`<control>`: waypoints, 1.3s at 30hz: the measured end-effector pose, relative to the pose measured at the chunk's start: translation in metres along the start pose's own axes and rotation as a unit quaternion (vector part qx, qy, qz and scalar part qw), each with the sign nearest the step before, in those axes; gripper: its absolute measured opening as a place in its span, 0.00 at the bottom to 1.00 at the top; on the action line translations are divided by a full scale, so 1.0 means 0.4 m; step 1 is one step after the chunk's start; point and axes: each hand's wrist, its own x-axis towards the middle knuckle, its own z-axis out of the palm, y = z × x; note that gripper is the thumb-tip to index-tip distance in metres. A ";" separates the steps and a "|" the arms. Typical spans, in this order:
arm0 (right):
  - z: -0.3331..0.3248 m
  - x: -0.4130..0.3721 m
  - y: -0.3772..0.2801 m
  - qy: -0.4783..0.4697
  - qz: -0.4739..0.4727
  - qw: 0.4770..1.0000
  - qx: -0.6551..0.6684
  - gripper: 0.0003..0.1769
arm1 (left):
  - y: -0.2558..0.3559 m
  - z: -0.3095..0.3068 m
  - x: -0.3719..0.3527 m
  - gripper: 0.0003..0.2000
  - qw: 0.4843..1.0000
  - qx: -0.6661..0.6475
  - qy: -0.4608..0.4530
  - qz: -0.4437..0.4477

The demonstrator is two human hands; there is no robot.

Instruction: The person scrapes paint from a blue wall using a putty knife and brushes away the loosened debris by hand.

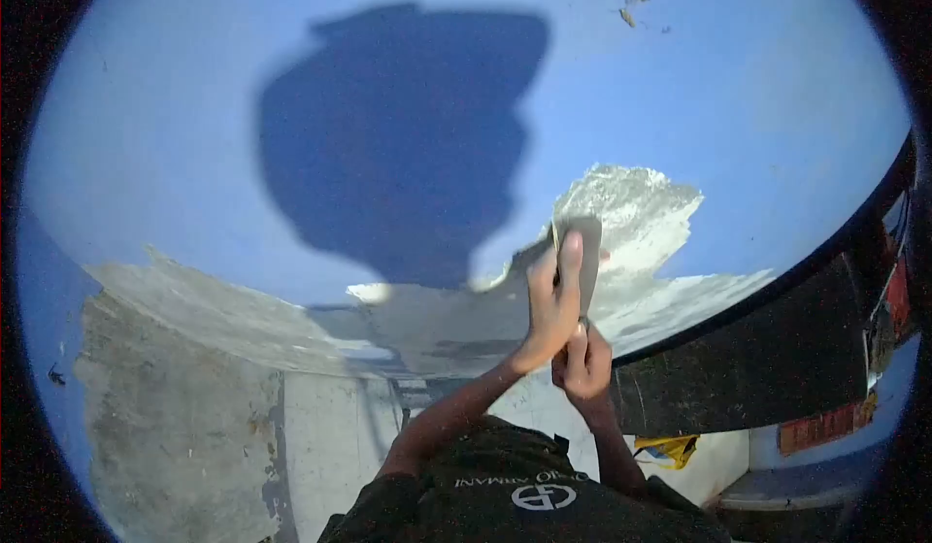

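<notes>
A flat grey scraper [592, 247] is up against the blue wall [757, 106], over a bare grey and white patch [636, 208] where the paint is gone. My left hand [553, 291] is closed on the scraper's blade, with the thumb lying along its face. Just below, my right hand [584, 363] is closed around the lower end of the tool, and its handle is mostly hidden by the fingers. Ragged white edges border the blue paint near the blade.
A shadow [398, 135] of a head covers part of the wall. Bare plaster [184, 397] runs along the lower left. A dark panel [748, 349] stands at the right, with a yellow bag-like item [670, 449] below it.
</notes>
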 end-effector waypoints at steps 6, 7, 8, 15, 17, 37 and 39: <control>0.003 -0.014 -0.027 -0.031 0.064 0.995 0.073 0.21 | -0.012 -0.023 -0.023 0.25 0.999 0.012 -0.016 -0.036; 0.001 -0.023 0.010 -0.037 0.043 0.998 0.037 0.21 | -0.013 -0.017 -0.032 0.25 0.999 0.009 -0.014 -0.035; 0.009 -0.007 0.047 0.018 -0.207 0.961 -0.182 0.21 | -0.014 -0.010 -0.030 0.25 1.000 0.018 0.005 -0.017; 0.012 0.015 -0.096 -0.023 0.085 0.991 0.097 0.22 | 0.040 -0.012 0.006 0.22 0.999 0.021 -0.033 -0.014; 0.026 -0.008 -0.009 -0.014 0.024 0.998 0.051 0.22 | 0.016 -0.025 -0.010 0.21 0.999 0.035 -0.035 0.004; 0.129 -0.035 -0.121 0.003 0.147 0.930 0.336 0.20 | 0.135 -0.058 0.041 0.24 0.968 0.185 -0.140 -0.099; 0.138 -0.021 -0.130 -0.003 0.150 0.931 0.331 0.20 | 0.129 -0.058 0.044 0.24 0.969 0.199 -0.125 -0.079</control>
